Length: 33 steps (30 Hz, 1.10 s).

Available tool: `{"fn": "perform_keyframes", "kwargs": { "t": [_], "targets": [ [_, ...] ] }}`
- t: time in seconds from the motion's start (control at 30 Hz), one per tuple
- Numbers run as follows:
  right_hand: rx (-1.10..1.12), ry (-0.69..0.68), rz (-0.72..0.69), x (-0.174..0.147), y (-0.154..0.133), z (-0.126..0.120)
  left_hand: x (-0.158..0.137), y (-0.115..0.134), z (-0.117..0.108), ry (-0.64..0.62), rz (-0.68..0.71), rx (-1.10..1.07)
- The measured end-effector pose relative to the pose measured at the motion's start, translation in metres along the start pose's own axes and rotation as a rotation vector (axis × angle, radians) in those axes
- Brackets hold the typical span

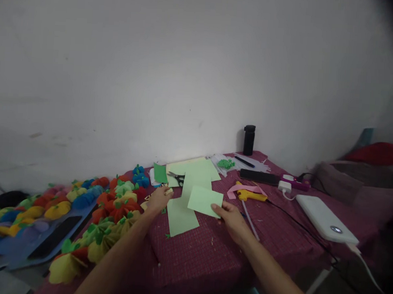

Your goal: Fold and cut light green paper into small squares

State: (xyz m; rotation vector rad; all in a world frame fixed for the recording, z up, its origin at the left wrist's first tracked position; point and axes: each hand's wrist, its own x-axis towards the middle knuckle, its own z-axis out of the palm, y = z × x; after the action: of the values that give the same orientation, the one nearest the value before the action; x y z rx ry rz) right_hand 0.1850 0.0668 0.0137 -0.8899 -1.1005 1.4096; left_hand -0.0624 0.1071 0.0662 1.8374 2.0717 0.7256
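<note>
My right hand (230, 215) pinches the right edge of a small pale green sheet of paper (204, 200), thumb on top. Under and behind it lie more pale green sheets (181, 223) on the table. My left hand (158, 200) is over the table to the left, its fingers curled; what they hold, if anything, is too small and blurred to name. Just beyond it is a pair of black-handled scissors (178, 178), resting on the paper. A darker green piece (160, 173) lies behind the left hand.
Many colourful pumpkin-like craft pieces (119, 204) crowd the left side. To the right are a yellow glue gun (251, 194) with a cord, a pink strip (247, 188), a white power bank (327, 219) and a purple power strip (296, 183). A black bottle (248, 141) stands near the wall.
</note>
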Motion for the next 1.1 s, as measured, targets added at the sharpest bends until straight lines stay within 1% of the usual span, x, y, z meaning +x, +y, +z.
{"fn": "perform_keyframes", "kwargs": {
  "t": [0.07,0.1,0.13,0.17,0.2,0.27,0.4,0.53,0.67,0.77,0.87,0.97,1.03,1.1],
  "targets": [
    [-0.021,0.003,0.007,-0.007,0.003,-0.001,-0.019,0.012,0.007,-0.047,0.034,-0.116],
    [-0.027,-0.001,0.015,-0.009,0.005,-0.001,-0.030,0.017,0.012,-0.093,0.045,-0.168],
    [-0.034,-0.006,0.022,-0.012,0.006,-0.001,-0.042,0.022,0.017,-0.168,0.056,-0.244],
    [-0.040,-0.010,0.029,-0.014,0.007,0.000,-0.053,0.026,0.021,-0.281,0.035,-0.438],
    [-0.045,-0.016,0.033,-0.017,0.007,0.001,-0.063,0.029,0.025,-0.343,0.023,-0.586],
    [-0.051,-0.033,0.041,-0.022,0.008,0.004,-0.078,0.033,0.032,-0.387,0.021,-0.713],
    [-0.090,-0.080,0.038,-0.032,0.005,0.007,-0.090,0.030,0.036,-0.335,0.004,-0.764],
    [-0.165,-0.115,0.053,-0.042,0.002,0.006,-0.099,0.024,0.032,-0.289,0.013,-0.805],
    [-0.235,-0.139,0.062,-0.053,0.000,0.005,-0.112,0.021,0.027,-0.296,0.008,-0.825],
    [-0.265,-0.149,0.071,-0.060,-0.001,0.004,-0.120,0.019,0.025,-0.312,-0.024,-0.856],
    [-0.274,-0.169,0.078,-0.065,-0.002,0.003,-0.126,0.018,0.023,-0.340,-0.068,-0.938],
    [-0.304,-0.208,0.094,-0.071,-0.003,0.004,-0.130,0.019,0.023,-0.340,-0.101,-1.091],
    [-0.337,-0.252,0.109,-0.074,-0.004,0.004,-0.131,0.020,0.025,-0.332,-0.124,-1.185],
    [-0.362,-0.299,0.120,-0.077,-0.005,0.005,-0.132,0.021,0.026,-0.325,-0.166,-1.224]
  ]
}}
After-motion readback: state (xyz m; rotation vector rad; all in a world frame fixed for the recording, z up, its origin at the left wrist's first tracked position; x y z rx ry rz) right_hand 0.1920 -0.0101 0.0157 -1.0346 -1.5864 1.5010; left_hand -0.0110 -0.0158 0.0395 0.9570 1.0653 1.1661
